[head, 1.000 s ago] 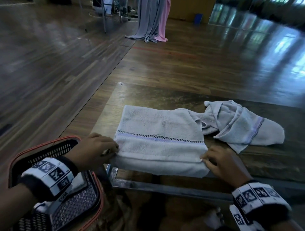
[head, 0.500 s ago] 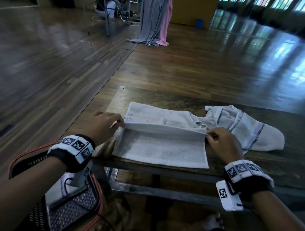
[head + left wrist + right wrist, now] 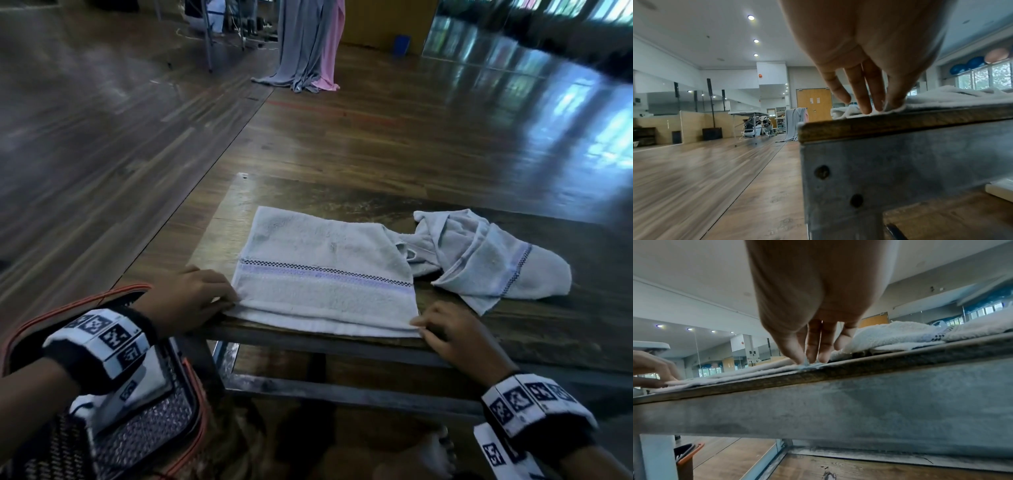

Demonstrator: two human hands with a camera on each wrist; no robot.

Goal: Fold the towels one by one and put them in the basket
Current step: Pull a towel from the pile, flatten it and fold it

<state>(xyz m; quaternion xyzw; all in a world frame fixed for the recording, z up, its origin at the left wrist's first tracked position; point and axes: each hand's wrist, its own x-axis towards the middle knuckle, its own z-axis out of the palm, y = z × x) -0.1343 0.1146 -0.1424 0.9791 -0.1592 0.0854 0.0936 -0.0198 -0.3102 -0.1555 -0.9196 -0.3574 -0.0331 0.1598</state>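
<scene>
A pale towel (image 3: pixel 325 274) lies folded flat on the wooden table (image 3: pixel 513 329), its near edge along the table's front edge, a blue stripe with a dark checked line running across it. The left hand (image 3: pixel 186 298) is at the towel's near left corner. In the left wrist view its thumb and fingers (image 3: pixel 865 97) come together on the corner's edge, pinching it against the tabletop. The right hand (image 3: pixel 455 337) is at the towel's near right corner — in the right wrist view its thumb and fingertips (image 3: pixel 812 352) meet on a small raised tuft of cloth right at the table's front edge, so it too has a pinch hold on the towel.

A second towel (image 3: pixel 493 260) lies crumpled on the table just to the right of the folded one, with a fold of it touching the folded towel's far right corner.

The basket (image 3: pixel 161 421) — dark mesh with an orange rim — stands on the floor below the table's left front corner, under the left forearm. Something white lies in it, though the wrist band hides most of it.

Beyond the table, grey and pink cloths (image 3: pixel 308 44) hang down to the wooden floor (image 3: pixel 102 137).
</scene>
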